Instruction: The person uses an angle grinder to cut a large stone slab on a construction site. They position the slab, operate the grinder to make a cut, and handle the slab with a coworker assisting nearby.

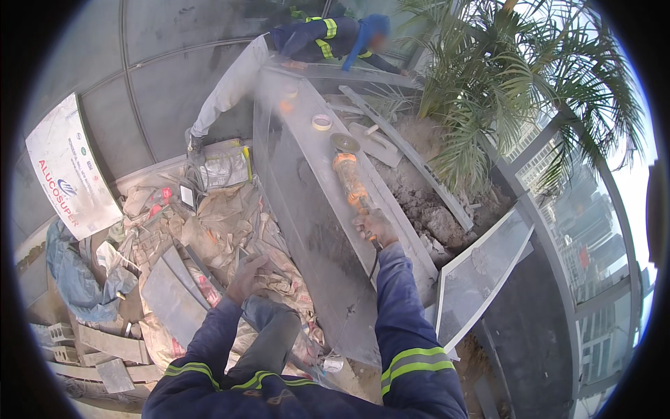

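My right hand (375,228) is wrapped round the rear of an orange angle grinder (351,183). The grinder's round disc (345,144) points away from me, at the top of a long grey panel ledge (328,160). A dark cord trails from the grinder below my hand. My left hand (248,274) hangs by my bent knee with its fingers loosely apart, holding nothing that I can see. Beyond the disc a roll of tape (322,122) lies on the ledge. Further off, an orange object (287,102) is blurred by dust.
A co-worker (307,38) leans over the ledge's far end. Soil (436,213) and a palm (481,91) fill the planter on the right; a framed panel (483,272) leans near it. At left lie crumpled sheets (223,223), grey strips (174,290) and a white board (73,167).
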### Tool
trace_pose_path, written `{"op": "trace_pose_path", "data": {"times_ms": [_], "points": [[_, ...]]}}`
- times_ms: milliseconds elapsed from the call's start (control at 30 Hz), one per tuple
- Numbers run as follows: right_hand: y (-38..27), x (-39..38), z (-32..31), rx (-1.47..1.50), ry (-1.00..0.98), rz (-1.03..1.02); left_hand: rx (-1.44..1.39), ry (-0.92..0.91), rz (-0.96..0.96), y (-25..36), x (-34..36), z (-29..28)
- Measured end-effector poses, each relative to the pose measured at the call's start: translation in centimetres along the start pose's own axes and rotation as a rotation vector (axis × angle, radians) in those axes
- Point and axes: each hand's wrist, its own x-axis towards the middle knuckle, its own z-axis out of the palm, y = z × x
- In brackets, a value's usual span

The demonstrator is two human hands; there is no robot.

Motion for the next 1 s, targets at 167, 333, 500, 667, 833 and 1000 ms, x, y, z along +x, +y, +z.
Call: {"op": "trace_pose_path", "data": {"times_ms": [167, 333, 500, 667, 833, 1000], "points": [[0.2, -1.1, -0.3, -0.056, 0.067, 0.005, -0.005, 0.179, -0.113, -6.0, -4.1, -7.3], [-1.7, -2.1, 1.7, -0.665, 0.256, -0.006, -0.001, 0.31, -0.168, -7.3, -9.1, -9.2], [-0.5, -2.3, 2.8, -0.854, 0.392, -0.144, 0.006, 0.277, -0.181, -10.0, -9.9, -11.2], [1.4, -1.5, 3.7, -0.983, 0.367, -0.155, 0.036, 0.27, -0.153, -9.9, -12.1, -11.3], [5.5, 0.8, 1.6, -0.96, 0.399, -0.185, 0.043, 0.237, -0.156, -10.6, -12.6, -10.7], [2.9, -0.2, 3.6, -0.986, 0.414, -0.184, 0.031, 0.26, -0.177, -11.1, -13.3, -11.9]]}}
